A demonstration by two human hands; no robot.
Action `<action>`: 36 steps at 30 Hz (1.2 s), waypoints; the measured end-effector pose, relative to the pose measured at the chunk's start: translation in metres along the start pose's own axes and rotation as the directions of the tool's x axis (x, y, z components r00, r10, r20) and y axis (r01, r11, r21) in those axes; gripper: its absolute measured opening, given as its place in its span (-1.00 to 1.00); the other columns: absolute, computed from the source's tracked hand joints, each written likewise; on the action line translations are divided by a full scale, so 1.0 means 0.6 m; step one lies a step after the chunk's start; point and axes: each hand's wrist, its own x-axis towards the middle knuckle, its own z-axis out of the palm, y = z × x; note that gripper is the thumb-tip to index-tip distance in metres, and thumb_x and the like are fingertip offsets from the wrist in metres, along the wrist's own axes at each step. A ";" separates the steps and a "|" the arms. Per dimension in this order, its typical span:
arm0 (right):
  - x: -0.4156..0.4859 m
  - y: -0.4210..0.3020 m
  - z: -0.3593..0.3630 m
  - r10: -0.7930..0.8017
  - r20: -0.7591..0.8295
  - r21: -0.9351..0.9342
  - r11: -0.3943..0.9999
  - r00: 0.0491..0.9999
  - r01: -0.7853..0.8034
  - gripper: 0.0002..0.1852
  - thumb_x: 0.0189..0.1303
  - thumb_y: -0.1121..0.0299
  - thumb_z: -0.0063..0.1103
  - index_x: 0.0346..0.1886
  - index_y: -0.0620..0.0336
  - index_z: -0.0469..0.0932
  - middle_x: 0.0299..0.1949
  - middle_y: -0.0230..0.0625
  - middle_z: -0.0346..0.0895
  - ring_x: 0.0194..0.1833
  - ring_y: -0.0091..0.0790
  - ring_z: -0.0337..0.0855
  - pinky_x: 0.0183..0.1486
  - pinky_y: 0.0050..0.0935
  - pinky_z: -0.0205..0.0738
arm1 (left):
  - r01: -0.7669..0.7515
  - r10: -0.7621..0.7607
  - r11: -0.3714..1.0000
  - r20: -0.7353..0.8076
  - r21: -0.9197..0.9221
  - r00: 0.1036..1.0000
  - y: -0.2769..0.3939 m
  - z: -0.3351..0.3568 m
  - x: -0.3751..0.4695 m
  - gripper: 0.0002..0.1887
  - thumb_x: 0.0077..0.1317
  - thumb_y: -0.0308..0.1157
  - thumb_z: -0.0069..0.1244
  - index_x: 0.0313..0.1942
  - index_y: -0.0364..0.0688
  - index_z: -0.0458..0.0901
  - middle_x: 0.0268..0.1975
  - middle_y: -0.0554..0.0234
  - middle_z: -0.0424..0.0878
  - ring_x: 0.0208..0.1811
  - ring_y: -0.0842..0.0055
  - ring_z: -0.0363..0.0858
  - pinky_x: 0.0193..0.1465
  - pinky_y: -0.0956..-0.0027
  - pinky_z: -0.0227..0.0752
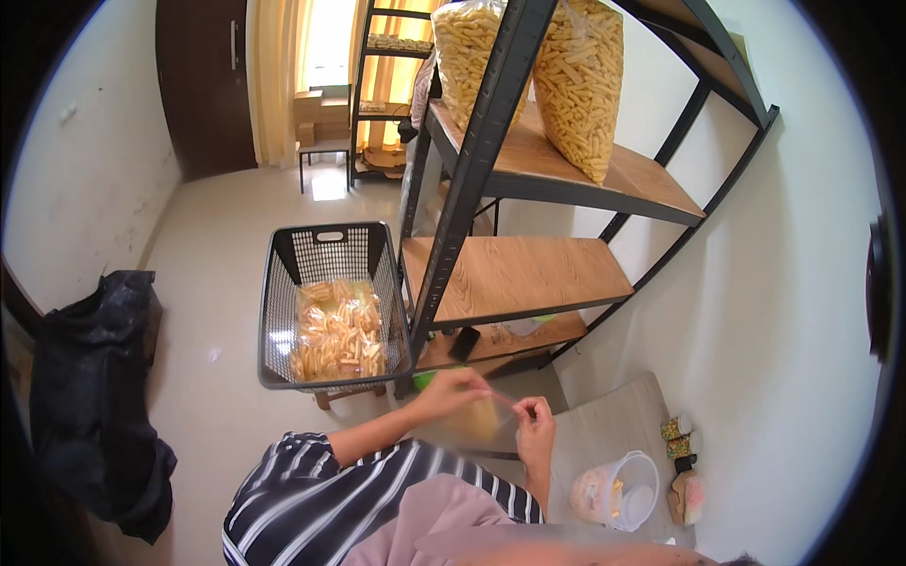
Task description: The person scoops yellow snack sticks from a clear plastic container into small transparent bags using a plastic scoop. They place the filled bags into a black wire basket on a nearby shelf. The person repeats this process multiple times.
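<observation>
My left hand (450, 393) and my right hand (536, 426) pinch the two ends of the top edge of a clear plastic bag (480, 419). A thin reddish strip runs along that edge between the fingers. Yellow stick-shaped snacks seem to fill the lower part of the bag, though it is blurred. To the left of my hands stands a black mesh plastic crate (406, 357). Several clear bags of snack sticks (340, 329) lie inside it. On the right, a clear plastic tub (594, 488) holds something pale and a few snack pieces.
A metal-framed shelf (453, 205) with wooden boards rises ahead, bearing two large snack bags (580, 92) (467, 60). A dark phone-like object (463, 344) lies on its low board. Jars (677, 428) stand by the wall. Black sheeting (92, 403) covers something at left. A person's sleeve (422, 85) shows behind the shelf.
</observation>
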 end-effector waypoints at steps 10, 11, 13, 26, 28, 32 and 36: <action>-0.029 0.021 0.061 -0.013 -0.082 -0.042 0.999 0.997 0.009 -0.91 0.27 0.53 0.25 -0.31 0.34 0.54 -0.32 -0.29 0.52 -0.24 -0.40 0.55 -0.08 -0.46 0.46 | 0.057 -0.056 0.998 0.225 0.004 0.973 -0.013 -0.039 0.009 -0.80 0.34 -0.37 0.16 -0.09 -0.22 0.76 -0.13 0.25 0.78 -0.06 0.55 0.70 0.09 0.36 0.55; -0.033 0.023 0.061 0.003 -0.104 -0.037 0.999 0.995 -0.007 -0.91 0.27 0.53 0.25 -0.31 0.34 0.53 -0.32 -0.29 0.52 -0.24 -0.41 0.54 -0.08 -0.46 0.46 | 0.045 -0.041 0.999 0.228 -0.013 0.973 -0.013 -0.037 0.009 -0.80 0.34 -0.36 0.16 -0.09 -0.22 0.76 -0.13 0.25 0.78 -0.06 0.54 0.70 0.10 0.36 0.55; -0.037 0.024 0.060 0.014 -0.135 -0.022 1.000 0.991 -0.017 -0.91 0.27 0.54 0.25 -0.30 0.34 0.53 -0.32 -0.28 0.52 -0.25 -0.41 0.52 -0.08 -0.47 0.45 | 0.029 -0.016 0.998 0.231 -0.052 0.973 -0.013 -0.029 0.005 -0.79 0.34 -0.35 0.17 -0.09 -0.22 0.76 -0.11 0.24 0.79 -0.05 0.54 0.70 0.10 0.35 0.55; -0.045 0.038 0.009 0.008 -0.032 -0.034 0.999 0.999 -0.009 -0.87 0.30 0.43 0.21 -0.27 0.33 0.56 -0.24 -0.09 0.58 -0.13 -0.07 0.62 0.00 -0.27 0.48 | -0.039 0.043 0.999 0.220 -0.021 0.975 -0.012 0.036 0.003 -0.84 0.35 -0.35 0.16 -0.15 -0.18 0.78 -0.21 0.21 0.79 -0.16 0.50 0.75 -0.05 0.38 0.60; -0.043 0.043 -0.009 -0.005 -0.045 -0.058 0.998 0.999 0.003 -0.85 0.31 0.40 0.21 -0.28 0.33 0.56 -0.24 -0.08 0.57 -0.13 -0.05 0.61 0.00 -0.25 0.48 | -0.037 0.050 0.997 0.198 -0.066 0.979 -0.005 0.055 0.004 -0.84 0.35 -0.35 0.17 -0.14 -0.19 0.79 -0.22 0.21 0.79 -0.16 0.51 0.75 -0.05 0.39 0.60; -0.042 0.049 -0.055 0.003 -0.045 -0.052 0.999 0.999 -0.005 -0.84 0.30 0.40 0.21 -0.29 0.33 0.56 -0.24 -0.09 0.57 -0.12 -0.03 0.61 0.01 -0.22 0.48 | -0.038 0.045 0.998 0.155 -0.048 0.987 0.000 0.100 0.009 -0.84 0.35 -0.35 0.18 -0.15 -0.20 0.78 -0.23 0.20 0.79 -0.20 0.52 0.75 -0.08 0.40 0.61; -0.048 0.054 -0.098 -0.033 -0.030 -0.052 0.998 0.999 0.032 -0.88 0.28 0.44 0.23 -0.29 0.31 0.56 -0.24 -0.11 0.58 -0.11 -0.03 0.61 0.02 -0.22 0.47 | -0.030 0.035 0.999 0.118 -0.041 0.992 0.001 0.144 0.012 -0.84 0.35 -0.36 0.17 -0.16 -0.22 0.78 -0.26 0.17 0.80 -0.25 0.52 0.75 -0.12 0.38 0.61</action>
